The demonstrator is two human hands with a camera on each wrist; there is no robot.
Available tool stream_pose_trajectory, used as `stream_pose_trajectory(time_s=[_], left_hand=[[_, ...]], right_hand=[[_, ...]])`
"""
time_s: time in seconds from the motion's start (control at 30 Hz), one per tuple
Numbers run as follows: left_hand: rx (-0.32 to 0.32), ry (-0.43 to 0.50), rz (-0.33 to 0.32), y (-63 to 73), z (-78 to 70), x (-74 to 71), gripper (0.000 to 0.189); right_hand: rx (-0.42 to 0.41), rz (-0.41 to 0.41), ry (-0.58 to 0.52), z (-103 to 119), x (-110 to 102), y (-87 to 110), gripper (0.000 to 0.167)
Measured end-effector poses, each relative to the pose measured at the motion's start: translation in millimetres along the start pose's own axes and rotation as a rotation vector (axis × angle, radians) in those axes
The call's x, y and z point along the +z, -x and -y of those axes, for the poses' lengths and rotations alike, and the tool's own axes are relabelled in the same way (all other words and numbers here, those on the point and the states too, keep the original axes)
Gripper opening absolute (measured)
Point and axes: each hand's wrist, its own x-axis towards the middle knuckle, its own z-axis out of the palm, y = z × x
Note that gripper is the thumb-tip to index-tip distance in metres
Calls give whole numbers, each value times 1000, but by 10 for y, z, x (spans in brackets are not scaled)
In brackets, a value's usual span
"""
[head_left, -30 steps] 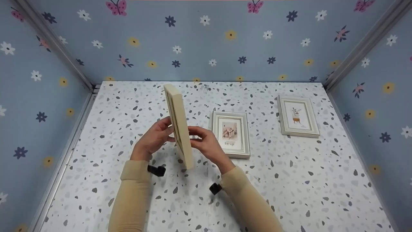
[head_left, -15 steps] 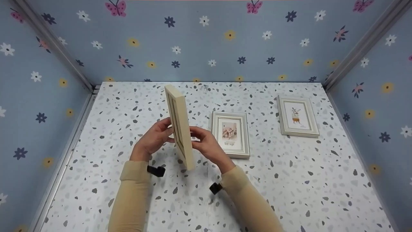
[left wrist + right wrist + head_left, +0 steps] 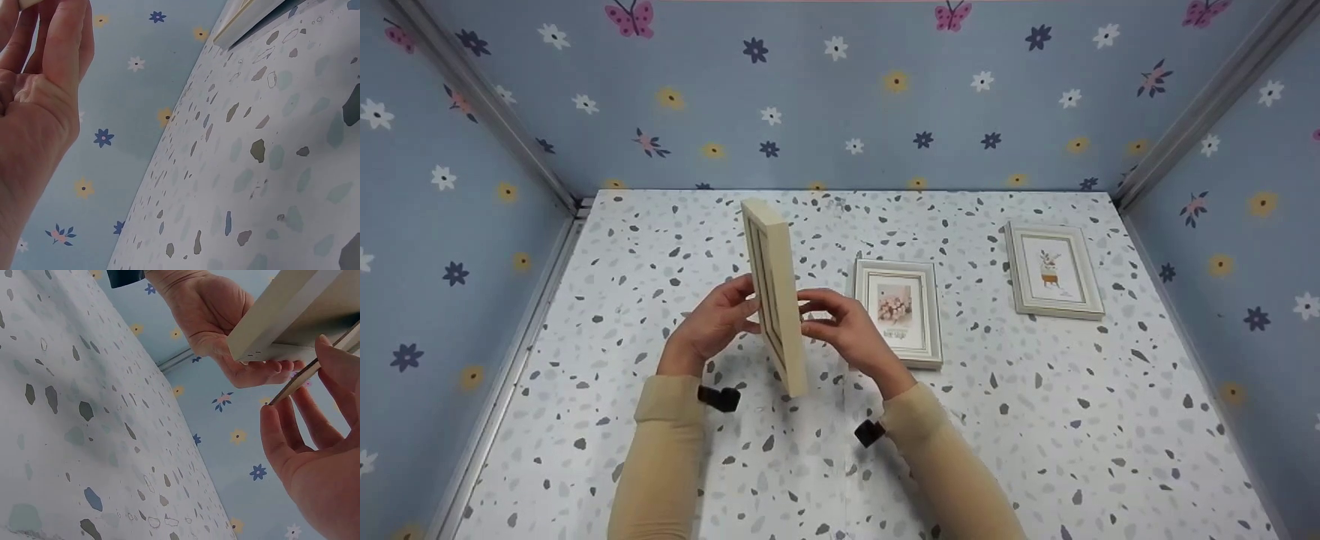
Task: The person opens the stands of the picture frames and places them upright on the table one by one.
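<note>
A cream picture frame (image 3: pixel 781 300) is held up on its edge, tilted, above the speckled table. My left hand (image 3: pixel 711 324) grips it from the left side; in the right wrist view the left fingers (image 3: pixel 256 374) reach along its lower edge. On the frame's back side, my right hand (image 3: pixel 851 330) pinches a thin brown board (image 3: pixel 304 377) between thumb and fingertips. That board stands at an angle from the frame's back, and how it joins the frame is hidden. Only a cream corner (image 3: pixel 27 3) shows at the left fingers in the left wrist view.
Beside the right hand lies a second frame (image 3: pixel 934 315) with a flower picture, face up. A third frame (image 3: pixel 1061 307) with a plant-in-pot picture lies farther right. Blue flowered walls (image 3: pixel 840 90) enclose the speckled table (image 3: pixel 1035 450) at back and sides.
The right hand has shifted slightly, its fingers more bent and its wrist a little farther right. The left hand and the held frame have drifted slightly left.
</note>
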Motion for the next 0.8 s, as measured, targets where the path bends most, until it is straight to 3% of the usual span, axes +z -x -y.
stream_pose_trajectory(time_s=[0.27, 0.8], left_hand=[[-22, -41, -7, 44, -11, -46, 29], [-84, -110, -54, 91, 3, -45, 25]], right_hand=[[-60, -27, 99, 56, -112, 23, 39], [-36, -61, 154, 57, -277, 60, 39]])
